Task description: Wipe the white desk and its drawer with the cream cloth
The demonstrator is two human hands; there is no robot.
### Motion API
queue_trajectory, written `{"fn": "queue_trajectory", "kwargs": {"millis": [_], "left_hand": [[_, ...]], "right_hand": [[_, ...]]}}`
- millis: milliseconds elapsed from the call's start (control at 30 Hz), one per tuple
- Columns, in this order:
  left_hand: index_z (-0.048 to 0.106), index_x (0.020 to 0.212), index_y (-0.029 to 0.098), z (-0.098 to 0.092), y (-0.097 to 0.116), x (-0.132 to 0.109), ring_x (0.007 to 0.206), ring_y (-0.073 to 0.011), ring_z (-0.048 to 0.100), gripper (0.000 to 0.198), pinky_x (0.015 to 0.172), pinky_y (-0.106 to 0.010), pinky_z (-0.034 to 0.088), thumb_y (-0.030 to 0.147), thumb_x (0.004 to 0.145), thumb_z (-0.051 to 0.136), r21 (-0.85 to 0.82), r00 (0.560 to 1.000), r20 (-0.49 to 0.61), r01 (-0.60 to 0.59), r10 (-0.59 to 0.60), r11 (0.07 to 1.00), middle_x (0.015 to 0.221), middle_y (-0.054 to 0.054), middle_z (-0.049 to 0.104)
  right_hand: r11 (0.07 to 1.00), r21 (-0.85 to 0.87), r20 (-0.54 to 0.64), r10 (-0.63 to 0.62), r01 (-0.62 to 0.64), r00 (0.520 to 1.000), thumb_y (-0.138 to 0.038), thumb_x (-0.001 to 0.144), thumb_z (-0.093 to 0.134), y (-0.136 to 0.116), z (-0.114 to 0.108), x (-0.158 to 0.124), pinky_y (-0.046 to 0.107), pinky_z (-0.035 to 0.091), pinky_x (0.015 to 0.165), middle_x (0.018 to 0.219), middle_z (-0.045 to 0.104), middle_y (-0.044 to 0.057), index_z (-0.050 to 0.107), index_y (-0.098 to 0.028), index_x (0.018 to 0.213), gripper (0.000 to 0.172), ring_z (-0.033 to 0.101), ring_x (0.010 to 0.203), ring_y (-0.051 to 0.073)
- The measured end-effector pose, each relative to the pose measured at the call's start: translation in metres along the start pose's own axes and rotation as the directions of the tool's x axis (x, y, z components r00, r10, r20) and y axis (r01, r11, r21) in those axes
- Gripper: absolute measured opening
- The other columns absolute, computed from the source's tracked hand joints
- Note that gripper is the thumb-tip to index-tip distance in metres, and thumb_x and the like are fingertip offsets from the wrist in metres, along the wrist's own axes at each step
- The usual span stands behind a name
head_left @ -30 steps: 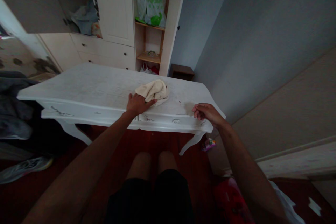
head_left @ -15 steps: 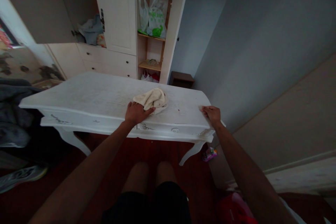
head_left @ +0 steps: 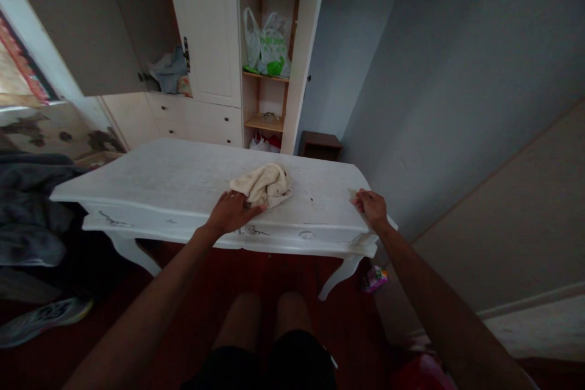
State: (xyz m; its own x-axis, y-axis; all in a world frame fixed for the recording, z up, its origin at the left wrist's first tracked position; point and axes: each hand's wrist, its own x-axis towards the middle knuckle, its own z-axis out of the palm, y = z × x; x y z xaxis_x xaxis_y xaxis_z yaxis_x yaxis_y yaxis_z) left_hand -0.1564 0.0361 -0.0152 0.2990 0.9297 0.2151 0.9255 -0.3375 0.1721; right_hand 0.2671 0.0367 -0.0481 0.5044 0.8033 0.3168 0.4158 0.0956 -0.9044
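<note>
A white carved table (head_left: pixel 150 180) stands in front of me. On it lies a crumpled cream cloth (head_left: pixel 262 184). My left hand (head_left: pixel 231 212) rests on the table's front edge with its fingers closed on the near side of the cloth. My right hand (head_left: pixel 371 205) lies on the table's right corner with fingers curled down on the top; nothing shows in it.
A white wardrobe (head_left: pixel 210 30) stands behind the table, with plastic bags (head_left: pixel 267 42) on its open shelf. A small dark stool (head_left: pixel 320 145) is at the back wall. Dark clothing (head_left: pixel 27 207) is piled at left, a shoe (head_left: pixel 46 317) on the red floor.
My right hand moved from the table's front edge up onto the right corner. My left hand and the cloth stayed put. The view tilted down and drew back a little.
</note>
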Motion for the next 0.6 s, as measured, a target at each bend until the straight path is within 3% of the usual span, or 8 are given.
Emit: {"fn": "queue_trajectory", "kwargs": {"millis": [133, 233, 300, 367, 467, 533, 600], "left_hand": [[0.068, 0.109, 0.021, -0.017, -0.011, -0.016, 0.11, -0.0307, 0.065, 0.044, 0.095, -0.04, 0.049, 0.051, 0.085, 0.046, -0.108, 0.993, -0.017, 0.113, -0.116, 0.988, 0.118, -0.011, 0.071], [0.066, 0.114, 0.02, -0.039, -0.009, -0.015, 0.106, -0.0279, 0.067, 0.041, 0.093, -0.038, 0.05, 0.039, 0.086, 0.043, -0.193, 0.948, -0.176, 0.232, -0.266, 0.953, 0.117, -0.01, 0.072], [0.059, 0.125, 0.016, -0.053, -0.002, -0.005, 0.114, -0.0276, 0.063, 0.048, 0.099, -0.038, 0.047, 0.039, 0.085, 0.047, -0.211, 0.915, -0.308, 0.2, -0.259, 0.957, 0.126, -0.013, 0.066], [0.052, 0.133, 0.013, -0.059, 0.01, 0.014, 0.126, -0.0284, 0.054, 0.062, 0.107, -0.038, 0.041, 0.048, 0.083, 0.053, -0.219, 0.924, -0.343, 0.098, -0.171, 0.971, 0.137, -0.016, 0.058], [0.037, 0.145, 0.01, -0.052, 0.03, 0.046, 0.138, -0.0334, 0.04, 0.095, 0.11, -0.042, 0.036, 0.068, 0.073, 0.061, -0.264, 0.979, -0.182, 0.046, -0.096, 0.964, 0.149, -0.022, 0.044], [0.028, 0.15, 0.011, -0.04, 0.043, 0.063, 0.143, -0.0396, 0.029, 0.11, 0.11, -0.05, 0.034, 0.077, 0.067, 0.06, -0.264, 0.991, -0.051, 0.104, -0.121, 0.959, 0.154, -0.024, 0.035], [0.022, 0.152, 0.015, -0.027, 0.051, 0.074, 0.142, -0.044, 0.03, 0.118, 0.106, -0.054, 0.035, 0.081, 0.063, 0.062, -0.232, 0.985, 0.056, 0.172, -0.163, 0.957, 0.155, -0.025, 0.033]], "right_hand": [[0.999, -0.051, -0.002, 0.002, -0.002, 1.0, -0.066, 0.077, 0.058, 0.001, 0.0, 0.001, 0.027, 0.044, 0.047, 0.058, 0.068, 0.007, 0.066, -0.016, 0.069, 0.051, 0.053, 0.044, 0.012], [0.994, -0.113, 0.006, 0.0, 0.001, 1.0, -0.061, 0.08, 0.055, 0.002, 0.0, 0.001, 0.028, 0.045, 0.05, 0.059, 0.069, 0.007, 0.066, -0.016, 0.068, 0.047, 0.054, 0.046, 0.013], [0.988, -0.152, 0.02, -0.011, 0.014, 1.0, -0.058, 0.081, 0.054, 0.003, 0.0, 0.001, 0.028, 0.045, 0.052, 0.06, 0.069, 0.007, 0.066, -0.017, 0.068, 0.044, 0.056, 0.048, 0.014], [0.983, -0.18, 0.039, -0.023, 0.029, 0.999, -0.056, 0.081, 0.052, 0.003, -0.001, 0.001, 0.028, 0.045, 0.053, 0.061, 0.069, 0.007, 0.066, -0.017, 0.069, 0.043, 0.056, 0.05, 0.014], [0.982, -0.186, 0.052, -0.022, 0.031, 0.998, -0.056, 0.081, 0.051, 0.002, -0.002, 0.001, 0.028, 0.045, 0.054, 0.061, 0.069, 0.006, 0.066, -0.017, 0.069, 0.044, 0.056, 0.05, 0.015], [0.982, -0.189, 0.041, -0.014, 0.021, 0.999, -0.057, 0.08, 0.052, 0.002, -0.002, 0.001, 0.028, 0.045, 0.054, 0.06, 0.069, 0.006, 0.067, -0.017, 0.069, 0.044, 0.057, 0.05, 0.015], [0.981, -0.195, 0.029, -0.011, 0.016, 1.0, -0.056, 0.078, 0.053, 0.002, -0.002, 0.002, 0.028, 0.045, 0.053, 0.058, 0.068, 0.005, 0.066, -0.017, 0.068, 0.043, 0.056, 0.049, 0.015]]}}
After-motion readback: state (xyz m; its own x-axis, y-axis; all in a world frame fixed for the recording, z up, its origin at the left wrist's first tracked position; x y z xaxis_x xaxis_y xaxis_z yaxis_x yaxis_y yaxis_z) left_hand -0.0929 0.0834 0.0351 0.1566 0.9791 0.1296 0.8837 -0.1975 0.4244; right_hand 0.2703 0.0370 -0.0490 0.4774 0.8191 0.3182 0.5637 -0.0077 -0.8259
